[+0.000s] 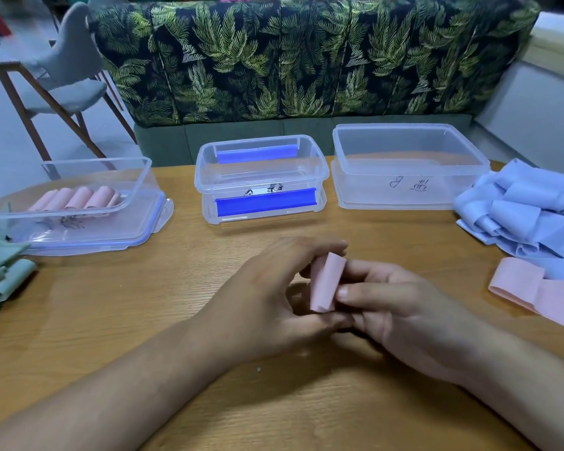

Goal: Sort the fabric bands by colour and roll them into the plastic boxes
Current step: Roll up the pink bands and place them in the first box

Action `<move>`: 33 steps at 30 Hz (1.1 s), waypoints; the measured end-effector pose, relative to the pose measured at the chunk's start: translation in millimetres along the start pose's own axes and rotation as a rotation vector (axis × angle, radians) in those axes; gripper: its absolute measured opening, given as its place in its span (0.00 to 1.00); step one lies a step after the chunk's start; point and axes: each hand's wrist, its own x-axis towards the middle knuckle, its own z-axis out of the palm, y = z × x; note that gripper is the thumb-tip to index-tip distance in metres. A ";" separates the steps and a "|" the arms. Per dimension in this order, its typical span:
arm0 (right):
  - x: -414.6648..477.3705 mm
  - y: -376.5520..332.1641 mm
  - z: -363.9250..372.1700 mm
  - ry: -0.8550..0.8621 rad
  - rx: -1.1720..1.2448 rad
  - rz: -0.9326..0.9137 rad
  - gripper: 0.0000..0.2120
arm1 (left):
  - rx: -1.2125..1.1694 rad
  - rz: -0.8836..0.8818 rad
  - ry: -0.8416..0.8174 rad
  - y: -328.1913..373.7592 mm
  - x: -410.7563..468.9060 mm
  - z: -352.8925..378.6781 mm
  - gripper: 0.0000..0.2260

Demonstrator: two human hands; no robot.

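Observation:
A rolled pink band (pixel 325 281) stands between both my hands above the table's middle. My left hand (pixel 274 297) curls its fingers round the roll's left side and my right hand (pixel 401 317) pinches its right side with thumb and fingers. The left plastic box (pixel 111 167) holds several pink rolls (pixel 79 198) and sits on its lid. The middle box (pixel 261 177) with blue clips and the right box (pixel 407 164) hold no bands. Loose pink bands (pixel 534 291) lie at the right, a heap of pale blue bands (pixel 528 209) behind them, green bands (pixel 0 268) at the left edge.
The wooden table (pixel 144 304) carries everything. Behind it runs a sofa (pixel 306 60) with a leaf-pattern back. A grey chair (pixel 62 79) with wooden legs stands at the back left.

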 end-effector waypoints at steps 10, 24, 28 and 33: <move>-1.8 -2.4 3.5 -0.019 -0.079 0.000 0.20 | 0.025 -0.038 0.014 -2.5 -1.0 -3.4 0.29; -6.2 -6.3 5.0 0.000 -0.120 0.003 0.29 | 0.119 0.058 0.063 3.2 0.9 -7.0 0.28; -5.8 -8.5 13.2 0.043 -0.152 -0.021 0.14 | 0.095 0.069 0.040 1.5 1.1 -7.2 0.29; -5.3 -7.3 12.8 0.074 -0.177 -0.027 0.08 | 0.096 0.076 0.066 0.2 0.8 -7.5 0.23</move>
